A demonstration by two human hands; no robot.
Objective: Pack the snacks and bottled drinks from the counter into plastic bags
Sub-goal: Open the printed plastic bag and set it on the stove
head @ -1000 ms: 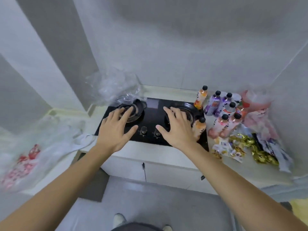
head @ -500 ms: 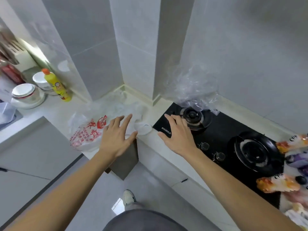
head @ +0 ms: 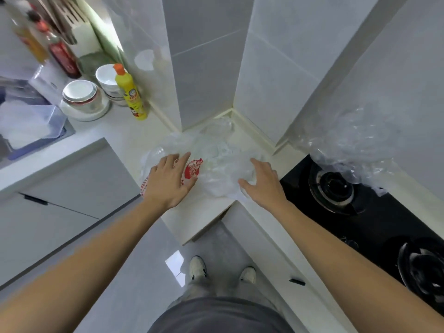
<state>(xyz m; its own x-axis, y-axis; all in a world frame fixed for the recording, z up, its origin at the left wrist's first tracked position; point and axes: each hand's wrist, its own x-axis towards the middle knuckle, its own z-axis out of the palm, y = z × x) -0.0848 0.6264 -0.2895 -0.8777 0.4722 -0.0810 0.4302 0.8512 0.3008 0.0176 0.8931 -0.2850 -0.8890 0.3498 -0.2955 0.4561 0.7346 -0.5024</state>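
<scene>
Crumpled clear plastic bag with red print (head: 211, 164) lying flat, left hand (head: 168, 181) fingers spreading over print, right hand (head: 262, 182) fingers loosely opening over its right edge, contact unclear

Bag print (head: 193, 168) partly under left hand (head: 168, 182); lettering unreadable.

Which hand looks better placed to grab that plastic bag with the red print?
Probably the left hand: it is spread right over the red-printed plastic bag on the counter. The right hand reaches over clear plastic beside it.
</scene>
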